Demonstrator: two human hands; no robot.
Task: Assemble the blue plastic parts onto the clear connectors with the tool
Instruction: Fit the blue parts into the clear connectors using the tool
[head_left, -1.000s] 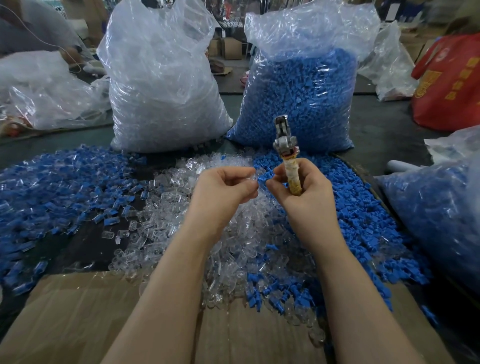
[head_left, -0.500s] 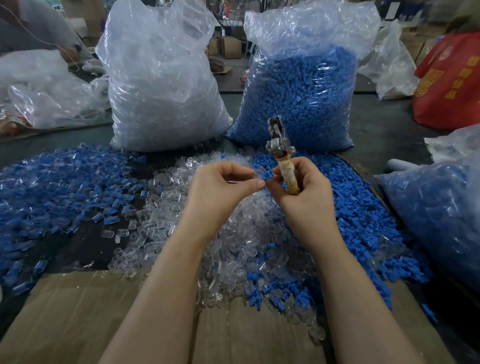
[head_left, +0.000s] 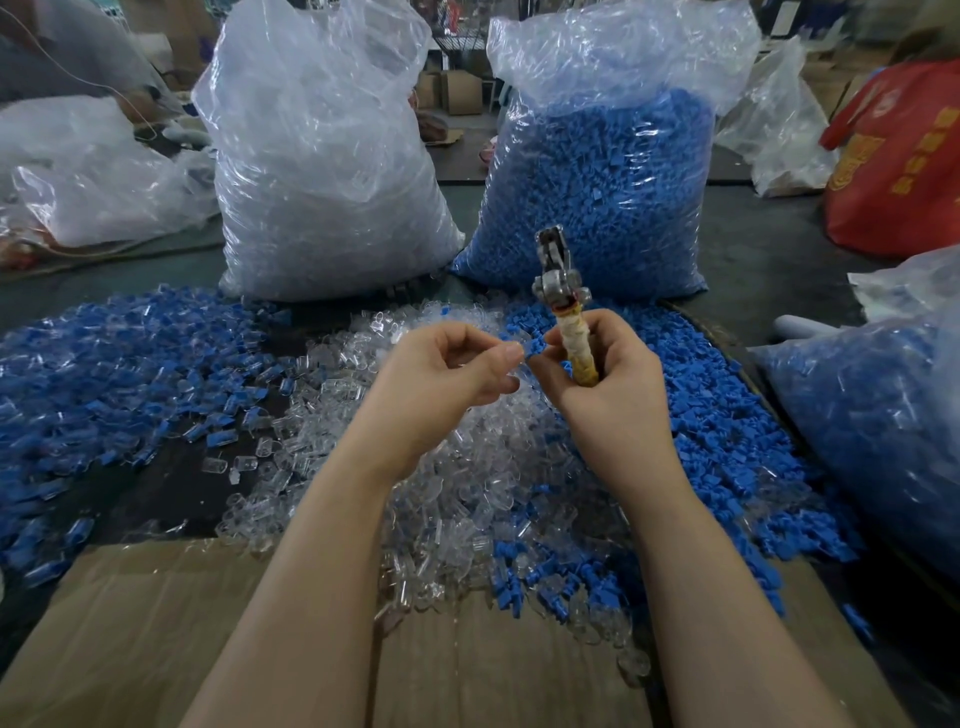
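While the left hand (head_left: 441, 374) pinches 1 blue part (head_left: 535, 347) and the right hand (head_left: 597, 374) grips the tool (head_left: 563, 306), a loose pinch may drop it.

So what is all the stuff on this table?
clear bag: one, clear parts, back left
blue bag: one, blue parts, back right
clear connectors: heap, see-through, middle
blue parts: heap, blue, right
mixed pile: blue and clear, left
cardboard: brown, front
red bag: one, far right
tool: one, metal head, wrapped handle, held upright
left hand: fingers pinch a small blue piece
right hand: grips tool
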